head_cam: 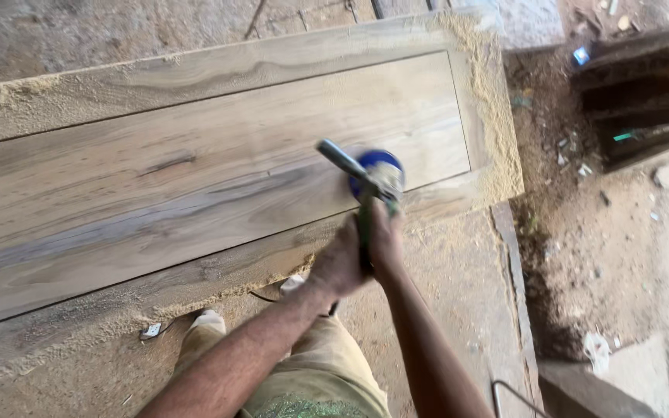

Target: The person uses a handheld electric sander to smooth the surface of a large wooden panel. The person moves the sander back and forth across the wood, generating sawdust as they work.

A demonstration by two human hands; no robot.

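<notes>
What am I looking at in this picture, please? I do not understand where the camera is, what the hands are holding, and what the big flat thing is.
There is one picture, taken by a camera worn on a person's head and looking down. The two bare arms coming up from the bottom belong to that person.

The left hand and the right hand are closed together on the handle of a power sander, a hand tool with a round blue disc at its front. The disc sits on a large wooden door panel that lies flat, low near the ground.

Pale sawdust is piled along the panel's edges. Below, you see the person's beige trousers. On the right is dusty ground with small scraps of litter.
</notes>
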